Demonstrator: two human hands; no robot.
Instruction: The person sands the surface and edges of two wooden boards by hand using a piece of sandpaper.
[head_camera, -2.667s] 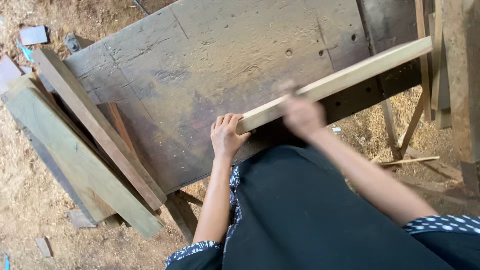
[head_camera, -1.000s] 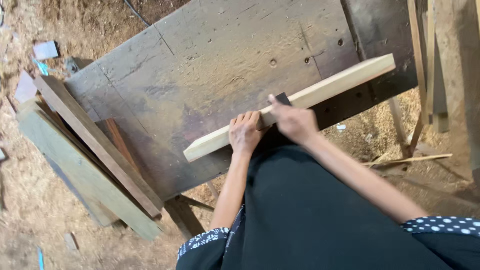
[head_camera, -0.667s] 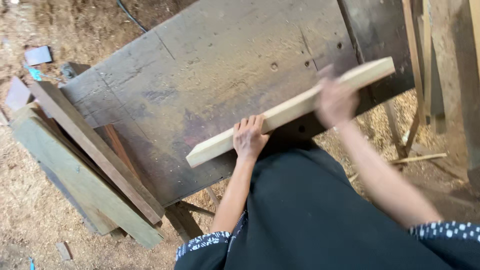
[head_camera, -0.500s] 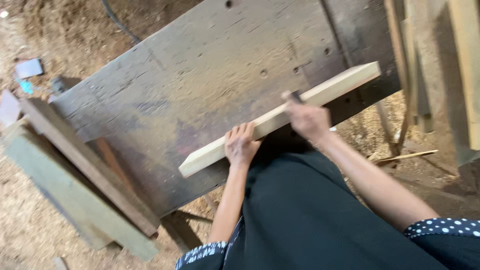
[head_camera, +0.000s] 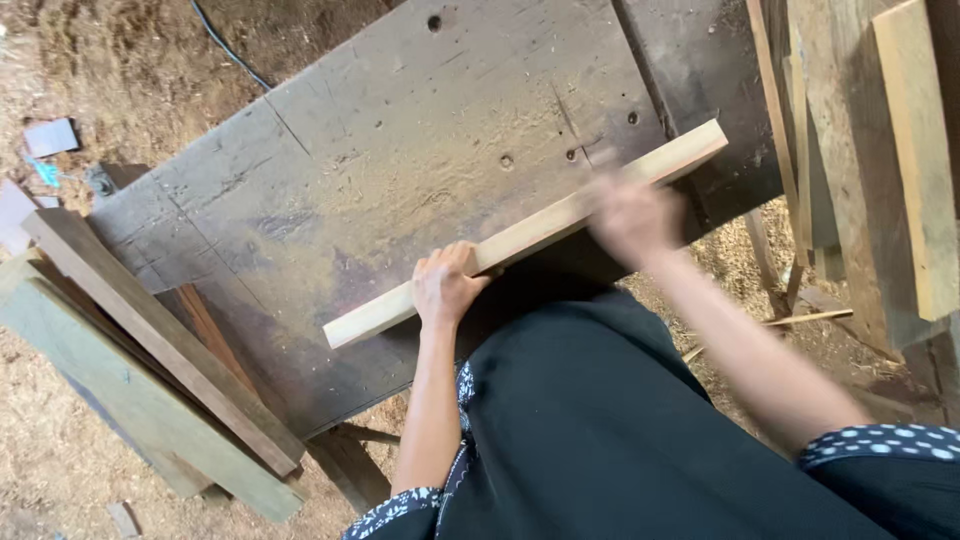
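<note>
A pale, smooth-sawn slat lies slantwise along the near edge of the dark, scarred, dusty bench. The left hand curls over it, fingers clamped on the wood, arm straight. The right hand is blurred on the slat's far half; its grip cannot be told

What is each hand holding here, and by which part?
The left hand grips the pale wooden strip left of its middle. The right hand is blurred over it; any hold cannot be told.

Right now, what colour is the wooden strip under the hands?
Pale yellowish wooden strip, clearest in the head view.
</note>
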